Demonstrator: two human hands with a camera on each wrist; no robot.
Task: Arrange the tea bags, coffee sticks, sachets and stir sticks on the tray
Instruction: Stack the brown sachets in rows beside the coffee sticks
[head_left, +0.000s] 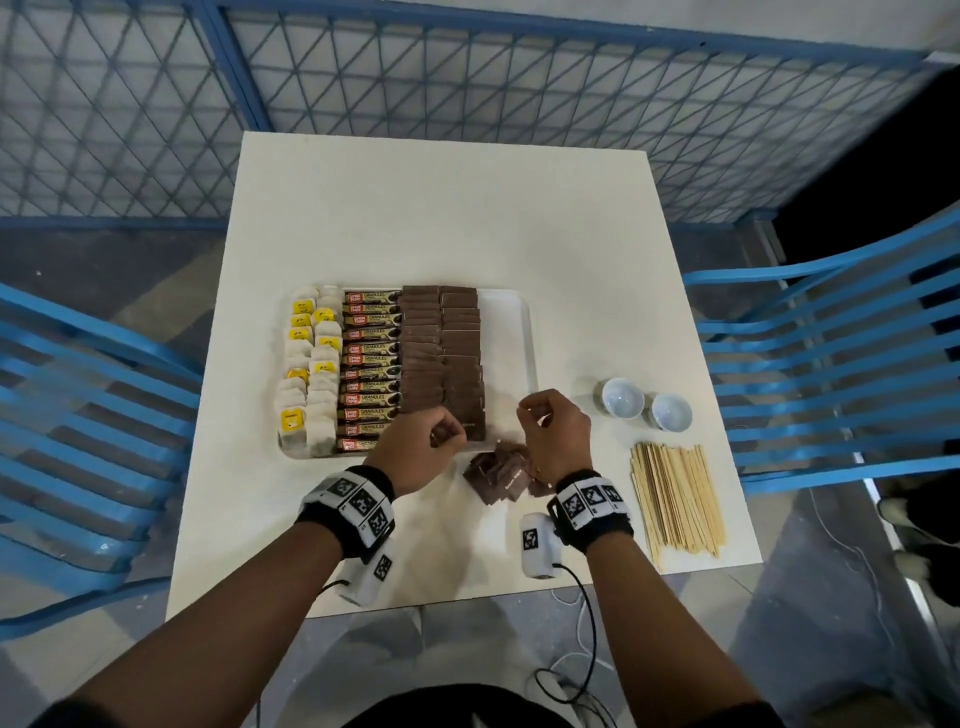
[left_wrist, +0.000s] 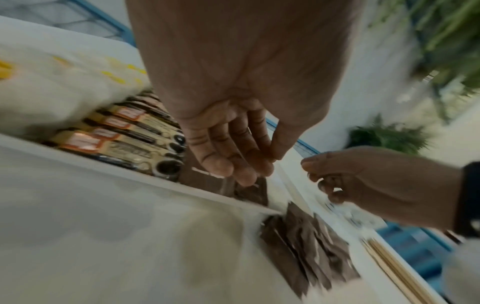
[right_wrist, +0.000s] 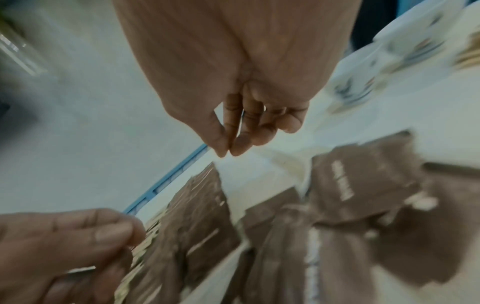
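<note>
Head view: both hands (head_left: 423, 449) (head_left: 556, 434) loosely curled, holding nothing.

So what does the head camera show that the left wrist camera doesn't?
Only the head view shows the two white cups, the far rows of brown sachets on the tray and the blue chairs. Only the left wrist view shows green plants and the left hand from below, fingers loosely curled, holding nothing visible. Both show the loose sachet pile, coffee sticks, stir sticks and right hand.
</note>
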